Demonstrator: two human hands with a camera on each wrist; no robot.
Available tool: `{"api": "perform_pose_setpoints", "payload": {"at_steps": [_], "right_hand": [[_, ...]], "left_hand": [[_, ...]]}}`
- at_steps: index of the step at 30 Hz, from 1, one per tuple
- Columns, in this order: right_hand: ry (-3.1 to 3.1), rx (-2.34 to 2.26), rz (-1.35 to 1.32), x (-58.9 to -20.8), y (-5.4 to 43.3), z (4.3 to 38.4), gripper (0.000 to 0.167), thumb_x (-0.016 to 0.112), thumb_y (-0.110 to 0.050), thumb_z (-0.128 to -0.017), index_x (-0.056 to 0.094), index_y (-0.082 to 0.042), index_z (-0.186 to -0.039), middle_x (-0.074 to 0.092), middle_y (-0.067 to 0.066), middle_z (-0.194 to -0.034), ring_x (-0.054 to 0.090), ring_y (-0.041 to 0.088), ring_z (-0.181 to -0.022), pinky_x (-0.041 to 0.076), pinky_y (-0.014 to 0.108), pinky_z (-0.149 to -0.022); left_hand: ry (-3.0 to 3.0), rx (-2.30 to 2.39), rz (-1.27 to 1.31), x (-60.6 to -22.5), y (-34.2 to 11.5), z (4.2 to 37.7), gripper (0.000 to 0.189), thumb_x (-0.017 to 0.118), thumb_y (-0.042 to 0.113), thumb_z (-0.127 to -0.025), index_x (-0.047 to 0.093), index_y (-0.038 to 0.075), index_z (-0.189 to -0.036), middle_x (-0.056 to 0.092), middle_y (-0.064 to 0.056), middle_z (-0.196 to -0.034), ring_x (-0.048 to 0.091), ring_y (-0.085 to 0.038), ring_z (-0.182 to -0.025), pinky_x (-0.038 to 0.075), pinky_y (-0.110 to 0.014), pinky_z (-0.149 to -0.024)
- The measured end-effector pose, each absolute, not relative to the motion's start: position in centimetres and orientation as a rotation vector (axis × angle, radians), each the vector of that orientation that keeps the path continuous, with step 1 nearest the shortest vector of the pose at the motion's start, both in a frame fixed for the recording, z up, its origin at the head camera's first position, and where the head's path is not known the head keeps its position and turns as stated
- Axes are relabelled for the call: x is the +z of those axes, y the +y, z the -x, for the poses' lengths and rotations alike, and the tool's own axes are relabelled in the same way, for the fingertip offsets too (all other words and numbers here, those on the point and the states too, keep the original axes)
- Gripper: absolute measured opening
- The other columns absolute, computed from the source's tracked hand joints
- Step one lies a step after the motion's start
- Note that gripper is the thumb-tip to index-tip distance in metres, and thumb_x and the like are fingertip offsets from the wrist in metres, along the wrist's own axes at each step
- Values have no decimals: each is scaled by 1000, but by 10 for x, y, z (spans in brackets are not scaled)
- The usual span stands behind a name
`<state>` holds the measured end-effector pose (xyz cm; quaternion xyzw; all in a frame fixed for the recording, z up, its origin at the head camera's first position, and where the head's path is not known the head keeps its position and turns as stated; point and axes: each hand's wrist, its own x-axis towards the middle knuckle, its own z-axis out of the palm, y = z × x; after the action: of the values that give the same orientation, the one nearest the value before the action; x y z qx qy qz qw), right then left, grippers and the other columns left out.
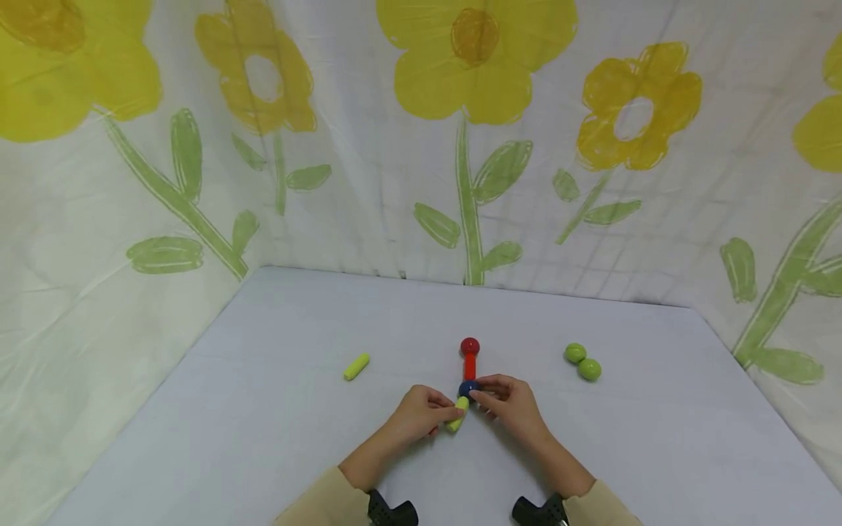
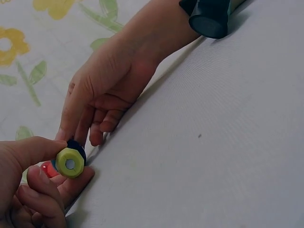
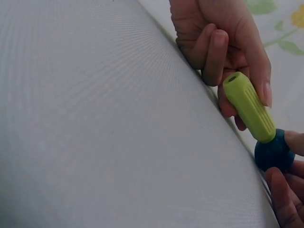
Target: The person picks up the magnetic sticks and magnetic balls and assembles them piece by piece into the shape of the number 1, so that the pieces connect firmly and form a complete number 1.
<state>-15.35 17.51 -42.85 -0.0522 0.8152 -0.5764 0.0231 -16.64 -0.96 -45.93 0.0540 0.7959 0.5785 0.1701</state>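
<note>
Between thumb and fingers, my left hand point(image 1: 421, 415) pinches a yellow-green ribbed rod point(image 3: 249, 107) that has a small round socket in its end. The rod's far end meets a dark blue ball point(image 3: 274, 151), which my right hand point(image 1: 516, 409) grips from the right side. From the blue ball a red rod point(image 1: 470, 367) runs away from me to a red ball point(image 1: 470, 346), all in one line. In the left wrist view the yellow-green rod is seen end-on and hides most of the blue ball.
A second yellow-green rod point(image 1: 357, 367) lies on the white table point(image 1: 276, 453) to the left. Two green balls, one nearer point(image 1: 589, 370) and one farther point(image 1: 575, 353), sit close together on the right. A white curtain painted with yellow flowers point(image 1: 368, 219) hangs behind the table.
</note>
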Motion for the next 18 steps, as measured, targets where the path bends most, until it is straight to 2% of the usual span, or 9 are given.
{"api": "perform_pose_setpoints", "payload": {"at_steps": [8, 18], "right_hand": [[2520, -1787, 96, -460, 182, 169, 27, 72, -7, -88, 66, 8, -110, 71, 14, -94, 60, 18, -64, 48, 25, -53], [2503, -1818, 138, -462, 184, 170, 29, 73, -9, -87, 66, 8, -110, 71, 14, -93, 60, 16, -63, 48, 25, -53]], "left_hand": [[2268, 1636, -166, -456, -10, 163, 20, 76, 19, -85, 72, 0, -88, 60, 3, -63, 42, -7, -46, 35, -19, -45], [2268, 1626, -214, -450, -8, 160, 20, 76, 20, -85, 71, 0, -82, 56, 4, -59, 42, -7, -44, 34, -19, -44]]}}
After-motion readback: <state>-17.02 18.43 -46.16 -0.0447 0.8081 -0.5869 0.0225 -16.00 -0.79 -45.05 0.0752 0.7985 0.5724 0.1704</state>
